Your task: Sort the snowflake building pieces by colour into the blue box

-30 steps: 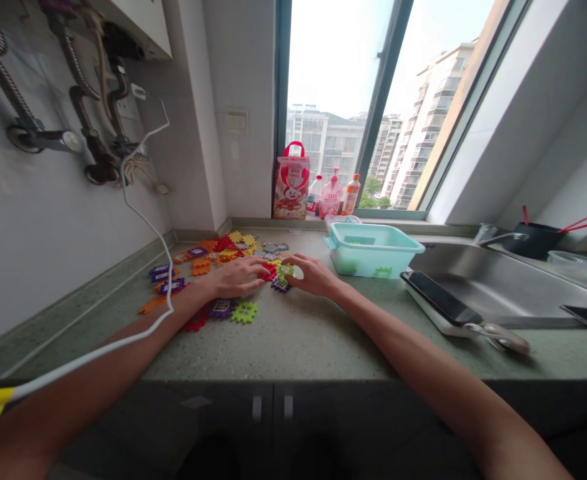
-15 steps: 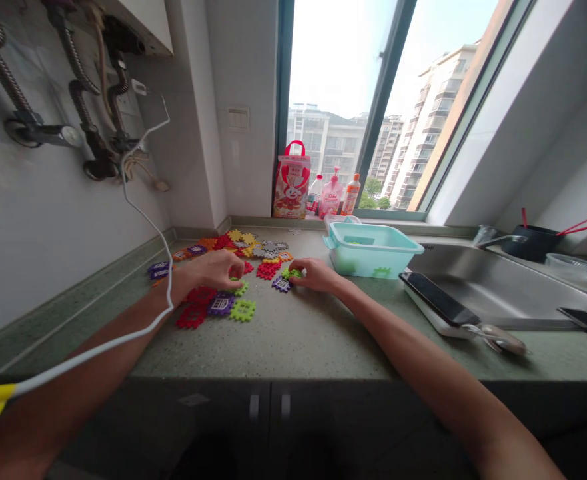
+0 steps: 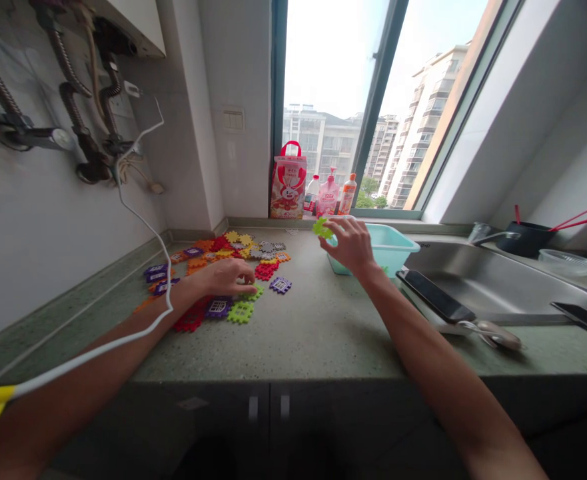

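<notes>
My right hand (image 3: 350, 243) is raised at the near left side of the turquoise plastic basin (image 3: 396, 250). Pinched between its thumb and fingers is a lime-green interlocking tile (image 3: 322, 228) with notched edges. Low over the worktop, my left hand (image 3: 230, 277) has its thumb and curled fingers at another green tile (image 3: 257, 292), partly covered by the hand. Just below lie a green tile (image 3: 241, 312), a purple window tile (image 3: 218, 307) and red tiles (image 3: 190, 319). A separate purple tile (image 3: 280, 285) rests to the right of the left hand.
Behind my left hand spreads a pile of yellow (image 3: 238, 238), grey, orange and red tiles. A white cable (image 3: 160, 240) hangs across my left forearm. Right of the basin are a black phone (image 3: 438, 295) and a steel sink (image 3: 453, 267). Bottles and a pink bag (image 3: 288, 187) line the windowsill.
My right hand has lifted a green tile away from beside the purple tile and carried it right and up to the basin. My left hand and its green tile have shifted slightly right.
</notes>
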`<state>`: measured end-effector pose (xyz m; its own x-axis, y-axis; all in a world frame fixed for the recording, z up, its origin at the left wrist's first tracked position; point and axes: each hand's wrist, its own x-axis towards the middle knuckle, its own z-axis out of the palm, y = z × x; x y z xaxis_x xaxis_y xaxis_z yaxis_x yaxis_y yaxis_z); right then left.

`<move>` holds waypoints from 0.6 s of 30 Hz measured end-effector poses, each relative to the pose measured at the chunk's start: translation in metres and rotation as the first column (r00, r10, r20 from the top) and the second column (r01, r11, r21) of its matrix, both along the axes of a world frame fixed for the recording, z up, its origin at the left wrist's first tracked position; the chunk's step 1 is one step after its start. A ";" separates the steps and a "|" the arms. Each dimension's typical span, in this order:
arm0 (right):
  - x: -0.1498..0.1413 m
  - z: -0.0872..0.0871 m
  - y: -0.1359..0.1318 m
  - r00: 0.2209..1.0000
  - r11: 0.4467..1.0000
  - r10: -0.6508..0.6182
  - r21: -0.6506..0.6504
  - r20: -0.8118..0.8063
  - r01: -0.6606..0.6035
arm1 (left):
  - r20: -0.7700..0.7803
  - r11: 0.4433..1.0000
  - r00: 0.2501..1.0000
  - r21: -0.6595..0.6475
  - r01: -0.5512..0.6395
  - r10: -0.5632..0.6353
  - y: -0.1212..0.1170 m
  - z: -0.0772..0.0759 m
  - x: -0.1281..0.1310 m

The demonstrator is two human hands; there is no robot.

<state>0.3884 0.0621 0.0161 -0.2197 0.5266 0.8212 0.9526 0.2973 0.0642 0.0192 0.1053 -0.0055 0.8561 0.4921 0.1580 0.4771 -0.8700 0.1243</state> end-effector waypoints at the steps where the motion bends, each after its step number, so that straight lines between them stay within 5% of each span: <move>1: 0.010 0.004 0.000 0.998 0.998 -0.067 0.016 -0.002 0.067 | -0.001 1.000 1.000 -0.006 0.004 -0.004 0.000 0.000 0.000; 5: 0.046 0.009 0.002 0.964 0.965 -0.260 0.012 -0.056 0.261 | -0.016 0.999 0.999 -0.020 -0.030 0.030 -0.002 0.000 0.001; 10: 0.061 0.004 0.004 0.941 0.939 -0.332 -0.109 -0.058 0.325 | -0.011 0.994 0.997 0.085 -0.070 0.071 0.000 -0.002 -0.001; 14: 0.051 0.007 0.002 0.962 0.962 -0.269 -0.061 -0.047 0.266 | -0.038 0.982 0.988 0.124 -0.146 0.152 0.002 0.007 -0.013; 18: 0.020 0.007 0.000 0.999 0.999 -0.044 -0.021 -0.014 0.043 | -0.110 0.971 0.967 0.093 -0.221 0.231 0.004 0.018 -0.026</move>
